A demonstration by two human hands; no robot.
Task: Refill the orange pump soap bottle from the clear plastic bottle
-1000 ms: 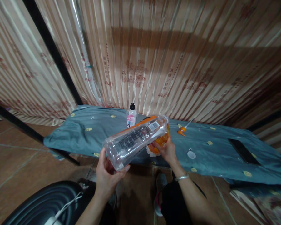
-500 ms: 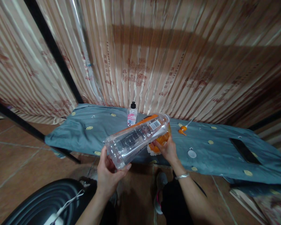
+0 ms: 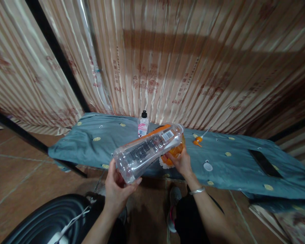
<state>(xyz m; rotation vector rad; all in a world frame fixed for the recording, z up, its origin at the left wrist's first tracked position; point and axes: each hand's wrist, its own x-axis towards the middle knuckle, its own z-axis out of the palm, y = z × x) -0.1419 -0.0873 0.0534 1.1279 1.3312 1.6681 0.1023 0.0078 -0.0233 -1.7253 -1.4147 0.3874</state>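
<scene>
Left hand (image 3: 117, 189) cups the base of a large clear plastic bottle (image 3: 147, 150), thumb on one side and fingers (image 3: 137, 182) curled under the other, gripping it. Right hand (image 3: 181, 162) is closed around the bottle's far end together with an orange scrubber (image 3: 170, 156) with a pale fringed edge, pressed against the bottle near its mouth. Bottle lies tilted, base toward the camera and lower, mouth end higher and to the right, held in the air over the near edge of the table (image 3: 91, 149). Bottle wall is transparent and looks empty; black printed text runs along its side, a white barcode label (image 3: 167, 135) sits near the shoulder, an orange stripe runs along the upper edge. Behind it on the blue-grey table cover stands a small bottle (image 3: 143, 124) with black cap and pink label; an orange pump nozzle (image 3: 198, 140) lies to the right.
</scene>
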